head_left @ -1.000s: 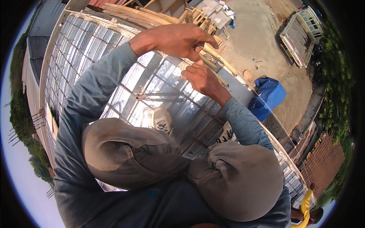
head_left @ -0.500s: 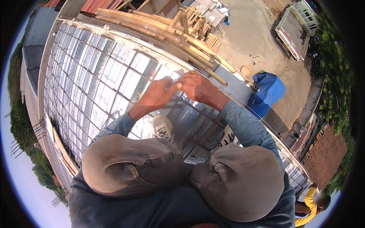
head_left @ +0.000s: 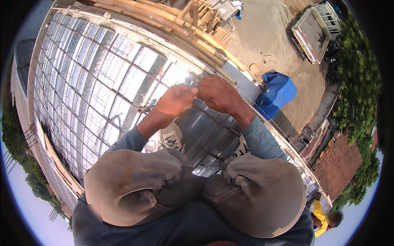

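Observation:
I squat with bent knees over a grid of thin steel bars laid on shiny corrugated metal sheeting. My left hand and my right hand meet over the bars near the far edge, fingertips almost touching. Both are closed, with the fingers curled into a pinch. Whatever they pinch is hidden or too thin to make out. Beside my left wrist, a small dark tool-like object lies against a bar; its kind is unclear. My light shoes stand on the sheeting below the hands.
A rough raised edge borders the sheeting. Beyond it lie bamboo poles, a blue tarp and a parked truck on lower ground. At lower right is a person in yellow, near a tiled roof.
The surroundings have slid left and slightly up in the view. My hands stay close together, still pinching. The dark object beside my left wrist now shows.

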Action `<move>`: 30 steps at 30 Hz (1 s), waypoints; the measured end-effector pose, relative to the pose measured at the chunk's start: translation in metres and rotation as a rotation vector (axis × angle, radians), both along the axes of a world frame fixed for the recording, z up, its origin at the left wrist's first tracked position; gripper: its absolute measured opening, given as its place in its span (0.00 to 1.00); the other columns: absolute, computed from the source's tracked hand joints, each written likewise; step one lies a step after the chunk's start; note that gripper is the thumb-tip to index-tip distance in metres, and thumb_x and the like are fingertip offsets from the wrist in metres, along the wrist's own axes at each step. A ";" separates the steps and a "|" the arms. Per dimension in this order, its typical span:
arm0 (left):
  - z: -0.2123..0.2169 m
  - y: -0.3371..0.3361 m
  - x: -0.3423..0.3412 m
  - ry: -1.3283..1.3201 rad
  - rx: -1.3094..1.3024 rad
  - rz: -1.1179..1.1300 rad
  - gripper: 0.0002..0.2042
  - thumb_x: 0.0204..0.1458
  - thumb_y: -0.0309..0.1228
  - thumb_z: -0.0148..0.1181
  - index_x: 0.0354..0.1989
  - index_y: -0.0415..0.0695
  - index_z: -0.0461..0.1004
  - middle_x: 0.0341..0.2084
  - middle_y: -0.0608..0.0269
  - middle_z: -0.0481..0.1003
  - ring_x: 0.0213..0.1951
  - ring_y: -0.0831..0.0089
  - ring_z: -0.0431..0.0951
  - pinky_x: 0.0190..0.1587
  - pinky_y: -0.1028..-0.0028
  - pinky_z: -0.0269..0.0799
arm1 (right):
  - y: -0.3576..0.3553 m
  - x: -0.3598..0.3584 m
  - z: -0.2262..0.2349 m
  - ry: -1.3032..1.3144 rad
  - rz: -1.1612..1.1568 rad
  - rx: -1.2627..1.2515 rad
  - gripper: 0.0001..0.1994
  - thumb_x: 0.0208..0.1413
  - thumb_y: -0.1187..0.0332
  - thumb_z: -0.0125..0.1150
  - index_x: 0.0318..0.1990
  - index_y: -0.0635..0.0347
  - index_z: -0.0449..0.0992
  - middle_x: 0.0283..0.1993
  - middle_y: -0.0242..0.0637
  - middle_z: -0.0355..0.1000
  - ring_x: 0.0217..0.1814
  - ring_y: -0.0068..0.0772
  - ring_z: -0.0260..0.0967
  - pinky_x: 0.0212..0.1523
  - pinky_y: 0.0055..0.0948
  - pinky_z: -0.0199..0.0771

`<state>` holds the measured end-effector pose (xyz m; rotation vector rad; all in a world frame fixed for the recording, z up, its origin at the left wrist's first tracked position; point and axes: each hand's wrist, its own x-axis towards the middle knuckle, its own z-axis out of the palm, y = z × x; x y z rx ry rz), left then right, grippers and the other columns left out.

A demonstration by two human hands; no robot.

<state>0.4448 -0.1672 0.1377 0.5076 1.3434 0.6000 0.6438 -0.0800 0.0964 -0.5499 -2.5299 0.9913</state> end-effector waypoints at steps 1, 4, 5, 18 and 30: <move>0.002 0.004 -0.004 -0.006 -0.002 -0.006 0.17 0.70 0.48 0.63 0.39 0.45 0.75 0.20 0.76 0.67 0.21 0.87 0.59 0.25 0.79 0.53 | 0.001 -0.001 0.002 0.006 -0.010 -0.026 0.08 0.62 0.65 0.65 0.33 0.58 0.77 0.31 0.38 0.72 0.40 0.46 0.71 0.46 0.45 0.71; 0.007 0.016 -0.006 -0.035 0.040 0.022 0.15 0.72 0.44 0.61 0.38 0.45 0.75 0.19 0.76 0.66 0.21 0.86 0.59 0.25 0.78 0.52 | 0.005 -0.001 0.006 0.021 -0.055 -0.082 0.08 0.62 0.65 0.65 0.32 0.58 0.78 0.31 0.38 0.73 0.39 0.46 0.72 0.45 0.45 0.71; 0.005 0.012 -0.007 -0.013 0.092 0.013 0.15 0.72 0.43 0.60 0.38 0.44 0.75 0.19 0.76 0.66 0.21 0.86 0.59 0.25 0.78 0.52 | 0.003 -0.002 0.007 0.048 -0.073 -0.105 0.08 0.61 0.66 0.65 0.32 0.58 0.78 0.30 0.38 0.73 0.38 0.46 0.72 0.44 0.45 0.71; -0.077 -0.045 -0.054 0.459 0.464 -0.531 0.06 0.69 0.29 0.57 0.43 0.40 0.78 0.29 0.56 0.78 0.33 0.63 0.79 0.39 0.61 0.74 | -0.028 -0.023 -0.048 0.081 0.000 0.238 0.04 0.53 0.70 0.62 0.27 0.55 0.76 0.27 0.37 0.71 0.37 0.43 0.74 0.43 0.43 0.71; -0.067 -0.057 -0.055 0.828 0.705 -0.689 0.29 0.52 0.48 0.76 0.61 0.51 0.78 0.58 0.61 0.74 0.49 0.54 0.82 0.57 0.57 0.74 | -0.015 -0.016 -0.029 -0.454 0.310 0.157 0.03 0.52 0.70 0.64 0.28 0.56 0.81 0.26 0.41 0.73 0.35 0.51 0.76 0.42 0.50 0.70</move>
